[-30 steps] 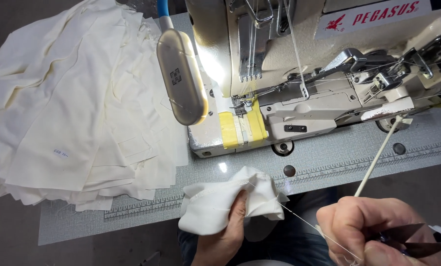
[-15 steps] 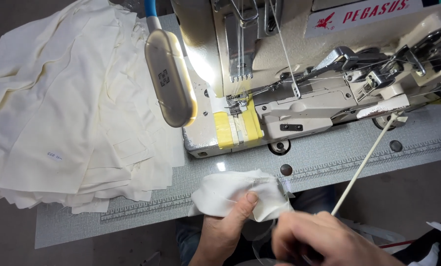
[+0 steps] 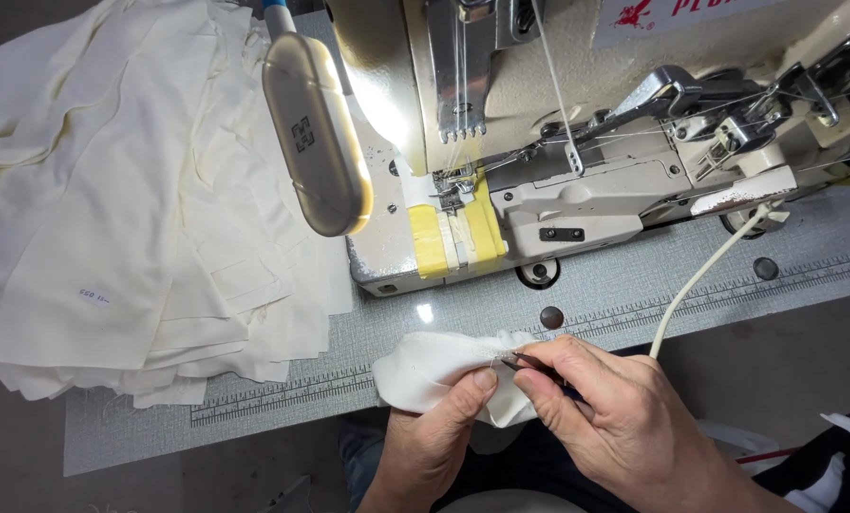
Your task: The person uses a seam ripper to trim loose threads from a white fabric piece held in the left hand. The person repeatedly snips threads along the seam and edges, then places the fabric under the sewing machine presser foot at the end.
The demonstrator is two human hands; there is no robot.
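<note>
My right hand [image 3: 624, 418] has its grip closed tight around a small pair of dark thread snips [image 3: 531, 365], thumb and forefinger pinching the blades' shank, the dark tips poking out to the left and touching the cream fabric piece [image 3: 434, 370]. My left hand [image 3: 434, 437] comes up from below, thumb pressed down on top of that same fabric piece and the other fingers tucked out of sight beneath it, so that grip is closed on the cloth, bunching it into a soft wad. The wad sits right at the near edge of the grey surface [image 3: 634, 294], partly hanging off it over my lap, just in front of the printed ruler strip [image 3: 283, 394] that runs along the edge. A white cord [image 3: 700, 280] curves down from the machine and passes behind my right hand. Beyond the fabric stands the beige sewing machine [image 3: 577, 190], its bed wrapped in yellow tape [image 3: 425, 242] near the needles, with threads running down from above. A gold-coloured lamp head [image 3: 316, 138] hangs at a slant to the left of the needle area, throwing light on the machine's body. Off to the far left, well apart from my hands, a big loose stack of cream cloth pieces [image 3: 112, 209] spreads across the surface and over its left edge.
</note>
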